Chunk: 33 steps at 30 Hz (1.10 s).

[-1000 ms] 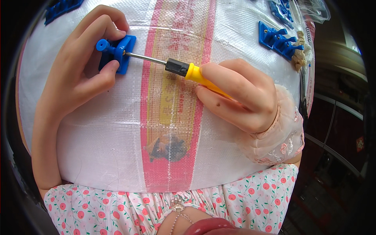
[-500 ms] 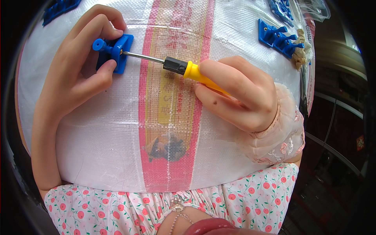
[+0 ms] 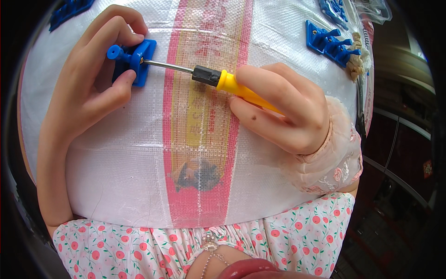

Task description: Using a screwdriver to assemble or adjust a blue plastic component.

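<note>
My left hand (image 3: pixel 95 74) grips a small blue plastic bracket (image 3: pixel 147 51) between thumb and fingers, at the upper left of the covered surface. The bracket has a flat square plate and a round knob-ended peg pointing left. A brass-coloured screw head shows on its raised middle part. My right hand (image 3: pixel 283 107) is closed round the yellow handle of a screwdriver (image 3: pixel 227 81). Its black collar and steel shaft point left, and the tip meets the screw on the bracket. Part of the handle is hidden inside my right hand.
A row of similar blue brackets (image 3: pixel 332 44) lies at the upper right beside a crumpled tan scrap (image 3: pixel 356 58). More blue parts (image 3: pixel 334 11) and a clear plastic bag (image 3: pixel 374 10) are behind it. Another blue piece (image 3: pixel 69 13) sits far left. White woven sheeting (image 3: pixel 116 176) covers the surface.
The bracket and screwdriver have shifted very slightly left and up in the picture, as have other things on the surface. The right-hand fingers have turned a little on the handle. Both grips hold.
</note>
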{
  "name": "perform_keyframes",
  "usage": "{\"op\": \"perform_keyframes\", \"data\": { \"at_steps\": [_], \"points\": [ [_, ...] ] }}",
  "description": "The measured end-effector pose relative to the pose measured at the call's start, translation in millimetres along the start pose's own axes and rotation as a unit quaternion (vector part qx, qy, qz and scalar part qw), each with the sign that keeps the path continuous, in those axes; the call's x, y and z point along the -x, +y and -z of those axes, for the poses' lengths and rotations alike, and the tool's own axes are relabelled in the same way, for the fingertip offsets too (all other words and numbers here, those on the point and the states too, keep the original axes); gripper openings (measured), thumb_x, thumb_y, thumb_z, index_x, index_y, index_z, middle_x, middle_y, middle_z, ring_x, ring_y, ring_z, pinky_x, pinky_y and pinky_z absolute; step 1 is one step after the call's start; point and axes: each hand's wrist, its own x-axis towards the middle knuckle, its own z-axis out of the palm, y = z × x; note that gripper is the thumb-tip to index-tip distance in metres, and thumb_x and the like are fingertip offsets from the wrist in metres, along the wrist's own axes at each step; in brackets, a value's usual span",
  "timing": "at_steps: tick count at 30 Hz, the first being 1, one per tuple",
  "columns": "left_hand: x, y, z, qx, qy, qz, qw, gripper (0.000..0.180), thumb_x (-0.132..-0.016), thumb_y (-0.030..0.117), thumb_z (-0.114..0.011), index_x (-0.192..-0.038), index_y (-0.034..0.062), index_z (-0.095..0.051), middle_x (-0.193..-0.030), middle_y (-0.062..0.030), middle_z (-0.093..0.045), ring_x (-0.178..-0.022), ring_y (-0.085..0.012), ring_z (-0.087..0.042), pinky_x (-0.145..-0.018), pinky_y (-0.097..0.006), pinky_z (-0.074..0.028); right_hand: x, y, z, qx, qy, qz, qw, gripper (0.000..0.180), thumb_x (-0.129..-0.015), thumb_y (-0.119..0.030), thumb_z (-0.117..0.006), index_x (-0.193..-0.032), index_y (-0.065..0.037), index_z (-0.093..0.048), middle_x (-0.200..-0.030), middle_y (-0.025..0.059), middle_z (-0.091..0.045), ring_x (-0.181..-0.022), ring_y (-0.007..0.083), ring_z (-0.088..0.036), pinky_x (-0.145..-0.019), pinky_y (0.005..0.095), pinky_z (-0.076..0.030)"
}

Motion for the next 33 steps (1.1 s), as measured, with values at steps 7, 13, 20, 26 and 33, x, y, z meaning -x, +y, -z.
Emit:
{"op": "perform_keyframes", "data": {
  "at_steps": [7,13,20,26,33],
  "points": [
    [2.8,-2.5,-2.0,0.004,0.004,0.011,1.0,0.041,-0.067,0.007,-0.053,-0.107,0.0037,-0.056,-0.122,-0.0079,-0.051,-0.095,-0.0145,-0.055,-0.087,-0.025,-0.048,-0.5,-3.2,-1.7,-0.031,0.001,-0.053,0.998,0.027,-0.065,0.003,-0.078,-0.089,0.001,-0.066,-0.108,0.0206,-0.058,-0.081,0.0262,-0.065,-0.065,0.0291,-0.056],
    [0.4,-1.9,1.1,-0.01,-0.004,0.0,1.0,0.04,-0.068,0.009,-0.053,-0.107,0.0051,-0.056,-0.122,-0.0079,-0.051,-0.098,-0.0153,-0.056,-0.088,-0.025,-0.049,-0.7,-2.8,-2.1,-0.023,0.004,-0.049,0.999,0.027,-0.064,0.003,-0.079,-0.088,0.0,-0.066,-0.108,0.0206,-0.058,-0.081,0.0255,-0.065,-0.066,0.0289,-0.057],
    [2.2,-4.0,-1.8,-0.01,0.006,0.003,1.0,0.04,-0.068,0.011,-0.054,-0.108,0.0061,-0.057,-0.123,-0.008,-0.052,-0.098,-0.016,-0.057,-0.089,-0.027,-0.049,-1.0,-2.0,-3.7,-0.025,0.01,-0.042,0.999,0.026,-0.065,0.004,-0.078,-0.087,0.0,-0.066,-0.108,0.0203,-0.058,-0.078,0.0251,-0.065,-0.064,0.0287,-0.056],
    [-0.1,-2.7,-3.5,-0.006,0.004,-0.001,1.0,0.039,-0.068,0.01,-0.054,-0.107,0.0052,-0.056,-0.122,-0.0077,-0.051,-0.096,-0.0151,-0.056,-0.087,-0.026,-0.049,-0.2,-1.9,-5.6,0.022,0.016,0.001,1.0,0.026,-0.059,0.004,-0.077,-0.083,0.002,-0.065,-0.106,0.0176,-0.058,-0.074,0.0253,-0.063,-0.059,0.0281,-0.054],
    [-0.6,0.1,0.3,0.001,0.001,-0.001,1.0,0.039,-0.067,0.008,-0.053,-0.106,0.0045,-0.055,-0.122,-0.0074,-0.051,-0.095,-0.015,-0.056,-0.087,-0.026,-0.048,-2.7,-4.1,-6.0,0.101,0.02,0.043,0.994,0.025,-0.057,0.006,-0.074,-0.079,-0.001,-0.065,-0.103,0.0094,-0.058,-0.074,0.0227,-0.061,-0.059,0.0252,-0.053]
  ]
}}
